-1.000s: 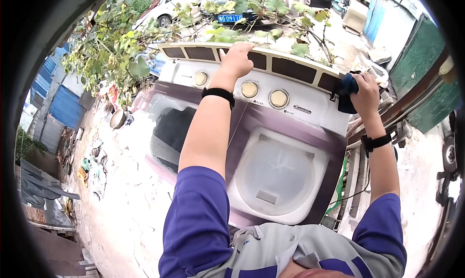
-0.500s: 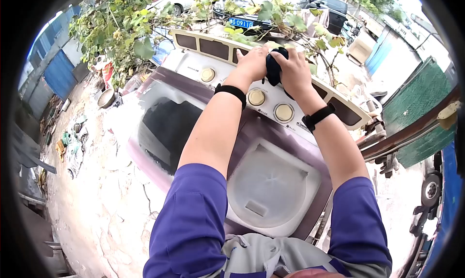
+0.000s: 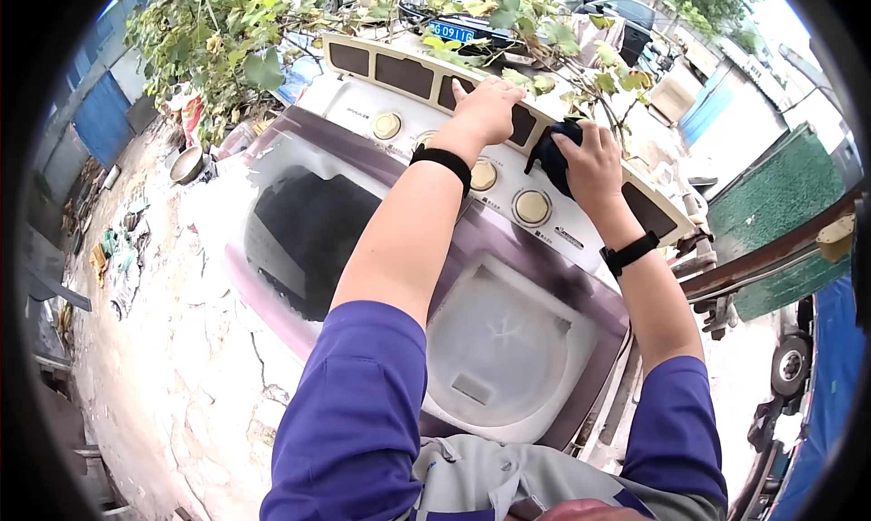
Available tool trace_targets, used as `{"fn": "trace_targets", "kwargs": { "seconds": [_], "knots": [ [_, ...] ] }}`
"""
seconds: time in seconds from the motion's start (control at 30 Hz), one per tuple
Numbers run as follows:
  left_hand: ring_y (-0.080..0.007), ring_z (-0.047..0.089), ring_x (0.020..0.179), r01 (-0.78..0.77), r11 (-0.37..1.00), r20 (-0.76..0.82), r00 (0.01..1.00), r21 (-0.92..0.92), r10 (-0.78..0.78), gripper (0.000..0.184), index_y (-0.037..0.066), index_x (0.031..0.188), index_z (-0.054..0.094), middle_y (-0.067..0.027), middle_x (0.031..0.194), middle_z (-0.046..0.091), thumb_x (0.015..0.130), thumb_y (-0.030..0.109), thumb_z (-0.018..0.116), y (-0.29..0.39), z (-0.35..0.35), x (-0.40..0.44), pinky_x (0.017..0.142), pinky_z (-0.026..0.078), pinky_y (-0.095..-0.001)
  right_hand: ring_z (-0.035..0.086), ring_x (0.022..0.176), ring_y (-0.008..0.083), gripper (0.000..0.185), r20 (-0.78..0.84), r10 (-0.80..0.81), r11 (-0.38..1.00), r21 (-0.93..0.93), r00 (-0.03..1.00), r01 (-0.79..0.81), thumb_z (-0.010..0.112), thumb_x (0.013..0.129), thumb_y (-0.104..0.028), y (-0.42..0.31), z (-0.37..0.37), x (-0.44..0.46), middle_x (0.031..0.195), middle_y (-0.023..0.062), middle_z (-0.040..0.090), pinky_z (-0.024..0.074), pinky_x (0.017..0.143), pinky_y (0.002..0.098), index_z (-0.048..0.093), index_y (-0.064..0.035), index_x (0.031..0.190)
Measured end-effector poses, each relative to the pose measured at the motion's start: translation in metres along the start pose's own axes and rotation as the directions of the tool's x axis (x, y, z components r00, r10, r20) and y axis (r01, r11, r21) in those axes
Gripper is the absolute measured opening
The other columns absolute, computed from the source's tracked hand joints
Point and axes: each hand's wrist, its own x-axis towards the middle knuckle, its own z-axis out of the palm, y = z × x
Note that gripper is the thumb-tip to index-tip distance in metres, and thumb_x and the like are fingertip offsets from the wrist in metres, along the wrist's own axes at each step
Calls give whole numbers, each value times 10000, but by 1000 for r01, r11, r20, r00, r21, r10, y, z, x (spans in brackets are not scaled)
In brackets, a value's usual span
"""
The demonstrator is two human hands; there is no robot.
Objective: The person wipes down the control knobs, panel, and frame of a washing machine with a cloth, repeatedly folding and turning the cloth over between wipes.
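1. Since 0.5 s ago: right hand (image 3: 594,162) and its dark cloth (image 3: 551,162) have shifted rightward along the back of the washing machine (image 3: 476,235); the two hands, then side by side, are now apart.
2. Left hand (image 3: 490,113) remains at the washing machine's back, near the middle of its cream rail (image 3: 404,74), palm side down. Its grip is partly spread, one digit out to the left. Some fingertips are hidden; cannot tell whether they clasp the rail.
3. Right grip: closed round the bunched dark cloth, thumb across its near side.
4. Cloth position: against the rail at the washing machine's back, right of the left hand. A short dark end hangs toward the control panel (image 3: 358,103).
5. Rail has brown inset panels and spans the washing machine's rear edge.
6. On the washing machine's front-facing slope, ahead of the rail: cream knobs, including a left knob (image 3: 386,124) and a right knob (image 3: 532,208); another is partly covered by the left forearm.
7. Washing machine top, left half: lid with a dark window (image 3: 308,240). Right half: pale translucent lid (image 3: 499,339), nearest the person.
8. Behind the washing machine: leafy vine (image 3: 209,49) and a blue number plate (image 3: 451,31) on a vehicle. Left of it: a bowl (image 3: 186,165) on the ground. Right of it: a green board (image 3: 780,212).
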Motion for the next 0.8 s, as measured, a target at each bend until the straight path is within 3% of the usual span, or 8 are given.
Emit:
{"fn": "trace_targets", "kwargs": {
  "seconds": [0.13, 0.2, 0.23, 0.37, 0.47, 0.6, 0.73, 0.8],
  "knots": [
    [-162, 408, 1338, -60, 998, -104, 993, -16, 58, 462, 269, 1283, 573, 58, 1374, 518, 865, 75, 565, -1, -3, -4, 1071, 217, -718, 516, 1005, 170, 159, -4, -346, 936, -65, 938, 345, 606, 765, -189, -28, 22, 44, 1074, -7, 544, 438, 830, 309, 683, -182, 904],
    [-163, 422, 1327, -88, 996, -131, 987, 4, 88, 472, 271, 1277, 569, 56, 1361, 529, 867, 38, 543, -7, -1, -5, 1058, 230, -724, 473, 1144, 188, 355, 251, -357, 917, -88, 900, 388, 597, 772, -153, -32, 36, 44, 1149, -1, 542, 417, 942, 330, 667, -177, 1119],
    [-164, 421, 1329, -100, 995, -132, 986, 30, 103, 478, 267, 1283, 561, 52, 1361, 529, 865, 36, 544, -9, -2, -4, 1055, 232, -725, 459, 1179, 183, 371, 242, -335, 915, -148, 911, 376, 591, 779, -154, -31, 40, 40, 1195, -13, 548, 404, 964, 325, 661, -161, 1143],
    [-181, 369, 1369, -91, 991, -110, 989, 99, 102, 514, 239, 1342, 507, 17, 1407, 487, 867, 45, 544, -8, 11, 2, 1059, 229, -723, 371, 1351, 284, 537, 280, -202, 945, -195, 938, 262, 511, 869, -164, -33, 37, 7, 1391, 154, 470, 314, 1117, 384, 460, -23, 1385],
    [-175, 347, 1385, -56, 996, -81, 995, 71, 62, 507, 242, 1355, 498, 14, 1423, 474, 881, 67, 543, -2, 5, 3, 1065, 225, -722, 420, 1315, 315, 509, 288, -158, 952, -211, 945, 223, 503, 877, -161, -39, 39, 1, 1379, 177, 471, 339, 1107, 401, 476, -22, 1366],
    [-174, 356, 1380, -52, 996, -105, 993, 75, 60, 494, 239, 1346, 507, 14, 1422, 475, 883, 69, 538, -2, 6, 2, 1061, 226, -728, 484, 1270, 312, 474, 273, -258, 957, -59, 927, 284, 529, 870, -131, -31, 46, 20, 1345, 179, 504, 382, 1080, 391, 504, -24, 1331],
    [-148, 331, 1395, -14, 996, -63, 998, 83, 19, 472, 258, 1367, 491, 54, 1443, 452, 923, 106, 530, 2, 4, 0, 1104, 176, -707, 524, 1239, 302, 476, 325, -182, 965, -122, 928, 232, 529, 878, -128, -34, 43, 17, 1298, 171, 553, 394, 1073, 379, 493, -18, 1340],
    [-175, 373, 1369, -53, 995, -107, 992, 83, 62, 528, 247, 1343, 506, 23, 1421, 474, 860, 37, 531, -3, 6, 1, 1073, 221, -721, 527, 1242, 300, 471, 305, -120, 976, -139, 945, 169, 515, 891, -125, -31, 40, 7, 1311, 175, 546, 405, 1064, 379, 485, -18, 1349]
  ]
}}
